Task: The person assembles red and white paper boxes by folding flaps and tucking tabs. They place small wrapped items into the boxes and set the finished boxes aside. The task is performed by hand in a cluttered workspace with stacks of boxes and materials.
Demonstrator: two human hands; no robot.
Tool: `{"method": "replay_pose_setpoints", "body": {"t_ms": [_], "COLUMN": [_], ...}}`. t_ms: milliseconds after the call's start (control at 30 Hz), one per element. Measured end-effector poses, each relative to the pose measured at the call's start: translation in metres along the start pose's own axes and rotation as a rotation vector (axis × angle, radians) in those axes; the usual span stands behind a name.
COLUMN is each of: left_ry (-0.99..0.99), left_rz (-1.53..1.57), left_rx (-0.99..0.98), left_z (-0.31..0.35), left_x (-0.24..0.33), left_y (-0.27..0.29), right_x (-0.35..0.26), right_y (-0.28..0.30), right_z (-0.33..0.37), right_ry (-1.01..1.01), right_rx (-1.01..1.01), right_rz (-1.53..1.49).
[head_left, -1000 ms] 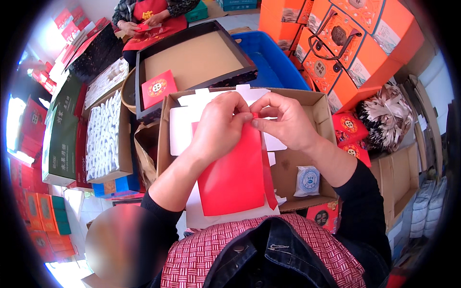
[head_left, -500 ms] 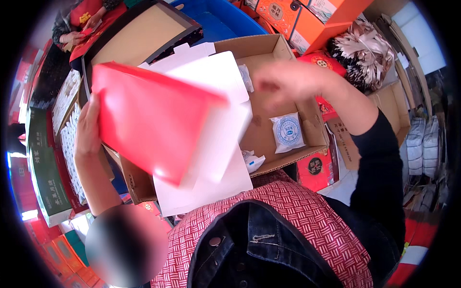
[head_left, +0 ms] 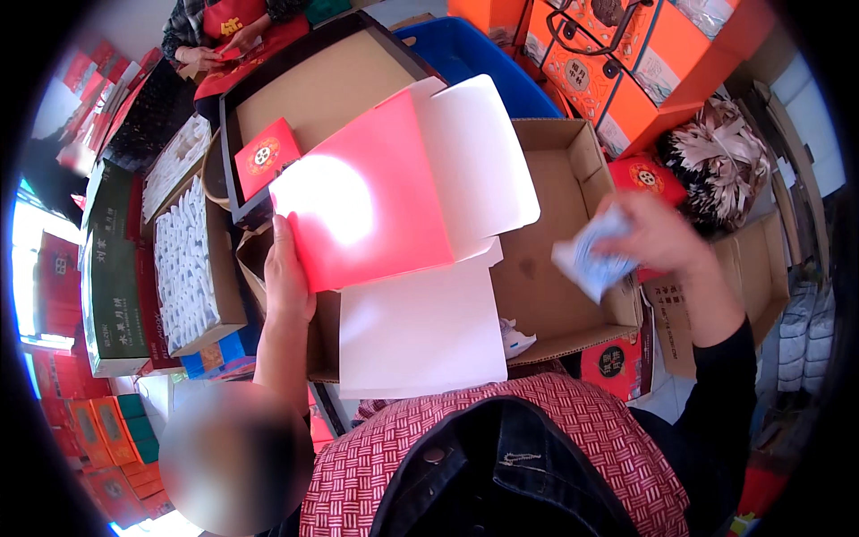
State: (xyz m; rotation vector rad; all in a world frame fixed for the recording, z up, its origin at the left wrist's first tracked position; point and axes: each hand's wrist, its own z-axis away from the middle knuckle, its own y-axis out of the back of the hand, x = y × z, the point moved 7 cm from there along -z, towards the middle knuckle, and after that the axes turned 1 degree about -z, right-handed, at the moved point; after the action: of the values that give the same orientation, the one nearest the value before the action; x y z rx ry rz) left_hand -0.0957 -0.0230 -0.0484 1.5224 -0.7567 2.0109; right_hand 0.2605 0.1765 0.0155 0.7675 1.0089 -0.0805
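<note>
The left hand has hold of a red box by its left side, the thumb lying along the edge; the other fingers are mostly hidden by the box, so how far they are spread cannot be told. The box is held up, tilted, to the right of those fingers. It is plain and glossy, bright red, with a big white patch of glare in the middle of its upper face. From its far right side a white flap with rounded corners stands out, showing the unprinted side of the card. Below the box, right of the left fingers, lies a white card sheet; whether it joins the box cannot be told.

The right hand has its fingers closed on a small packet, white with blue print, its wrapper crumpled and a little blurred. The packet sticks out to the left of those fingers, above a brown carton and apart from the red box. Another white packet lies in the carton, nearer the body than the right fingers. Left of the left fingers stands a tray of white packets.
</note>
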Motion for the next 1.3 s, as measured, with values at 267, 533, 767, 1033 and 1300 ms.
{"method": "replay_pose_setpoints", "body": {"t_ms": [267,533,767,1033,1300], "left_ry": [-0.034,0.014,-0.154,-0.002,-0.370], "left_rz": [0.074,0.146,0.356,0.362,0.033], "left_rx": [0.030,-0.050,0.003,-0.191,-0.339], "left_z": [-0.005,-0.005,0.017,0.041,0.054], "left_x": [-0.003,-0.013,0.026,-0.007,0.032], "left_y": [-0.008,-0.005,-0.022,-0.023,-0.057], "right_x": [-0.156,-0.165,-0.133,-0.107,-0.090], "right_y": [0.040,0.017,-0.085,-0.103,-0.121], "right_z": [-0.042,-0.072,-0.060,-0.062,-0.048], "right_ry": [0.485,0.684,0.684,0.596,0.627], "right_rx": [0.414,0.527,0.314,0.170,0.180], "right_rz": [0.127,-0.346,-0.729,-0.810,-0.487]}}
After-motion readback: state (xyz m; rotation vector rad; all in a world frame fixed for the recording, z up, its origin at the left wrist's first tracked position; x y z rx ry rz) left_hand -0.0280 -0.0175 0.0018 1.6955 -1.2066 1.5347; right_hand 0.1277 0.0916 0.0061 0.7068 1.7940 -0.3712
